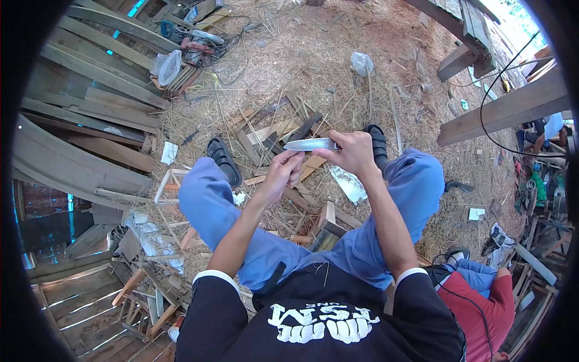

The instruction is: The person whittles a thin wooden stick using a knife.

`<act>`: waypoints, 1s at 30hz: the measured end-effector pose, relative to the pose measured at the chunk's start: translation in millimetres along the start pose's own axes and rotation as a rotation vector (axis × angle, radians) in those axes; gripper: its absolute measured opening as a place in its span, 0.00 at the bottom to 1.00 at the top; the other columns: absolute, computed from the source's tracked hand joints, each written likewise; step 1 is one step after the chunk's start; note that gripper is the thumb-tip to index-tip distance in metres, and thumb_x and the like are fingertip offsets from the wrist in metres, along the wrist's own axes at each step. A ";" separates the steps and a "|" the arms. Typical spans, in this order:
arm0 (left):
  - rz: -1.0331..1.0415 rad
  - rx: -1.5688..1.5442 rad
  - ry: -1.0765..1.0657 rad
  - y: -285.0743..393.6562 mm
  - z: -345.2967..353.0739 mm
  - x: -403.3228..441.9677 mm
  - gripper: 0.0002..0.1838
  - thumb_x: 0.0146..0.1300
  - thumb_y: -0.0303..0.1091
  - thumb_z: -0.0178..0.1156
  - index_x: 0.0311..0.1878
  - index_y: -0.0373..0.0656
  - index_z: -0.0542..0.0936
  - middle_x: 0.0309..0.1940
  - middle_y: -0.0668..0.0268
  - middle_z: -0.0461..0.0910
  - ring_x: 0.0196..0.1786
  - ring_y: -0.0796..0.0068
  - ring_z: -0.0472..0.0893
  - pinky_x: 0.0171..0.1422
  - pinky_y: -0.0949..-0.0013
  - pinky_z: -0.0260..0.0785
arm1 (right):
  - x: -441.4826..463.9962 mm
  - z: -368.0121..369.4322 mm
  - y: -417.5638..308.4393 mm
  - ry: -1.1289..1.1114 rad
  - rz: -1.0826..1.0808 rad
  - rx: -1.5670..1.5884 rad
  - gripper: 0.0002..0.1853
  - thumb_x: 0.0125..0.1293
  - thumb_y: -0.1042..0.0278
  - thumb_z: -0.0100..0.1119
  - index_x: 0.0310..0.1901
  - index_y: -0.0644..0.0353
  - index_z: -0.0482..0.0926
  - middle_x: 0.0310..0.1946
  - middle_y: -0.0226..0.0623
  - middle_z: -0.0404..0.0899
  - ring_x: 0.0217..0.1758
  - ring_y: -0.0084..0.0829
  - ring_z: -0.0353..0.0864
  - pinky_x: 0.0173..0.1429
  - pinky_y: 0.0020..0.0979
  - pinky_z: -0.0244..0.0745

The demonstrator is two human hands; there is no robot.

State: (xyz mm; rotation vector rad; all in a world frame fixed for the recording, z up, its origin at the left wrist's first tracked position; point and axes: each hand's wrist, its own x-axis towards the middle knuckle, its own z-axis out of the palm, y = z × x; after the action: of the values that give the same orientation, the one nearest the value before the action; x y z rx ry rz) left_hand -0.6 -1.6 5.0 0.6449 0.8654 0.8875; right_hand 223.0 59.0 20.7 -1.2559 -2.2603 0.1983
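Gripping a knife [307, 145] — right fingers [340, 139] clenched, left fingers [291, 157] curled.

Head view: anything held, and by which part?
Knife, held by its handle in the right hand. Left hand is by the blade; can't tell whether it holds anything.

The floor [301, 54] is earth-brown, strewn with straw and pale shavings. Long planks [96, 78] are stacked at ten o'clock; narrow slits of bluish light [70, 220] show at nine. At eight o'clock, slatted boards [84, 308] let bright streaks through. Strong daylight [515, 18] enters at two o'clock, beyond a thick timber beam [506, 111] between two and three.
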 end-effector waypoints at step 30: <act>-0.003 0.083 0.022 -8.0 -0.3 -1.0 0.18 0.79 0.36 0.53 0.67 0.44 0.76 0.23 0.82 0.57 0.23 0.89 0.55 0.25 0.78 0.47 | -8.3 16.4 -9.8 -0.105 0.017 0.181 0.30 0.59 0.32 0.68 0.32 0.58 0.84 0.15 0.40 0.77 0.20 0.43 0.82 0.27 0.41 0.74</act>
State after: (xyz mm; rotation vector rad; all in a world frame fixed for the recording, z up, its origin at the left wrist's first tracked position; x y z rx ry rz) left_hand 1.9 -6.4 -1.0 0.7068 0.9263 0.8607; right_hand 210.6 48.8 7.3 -1.1947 -2.2618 0.4742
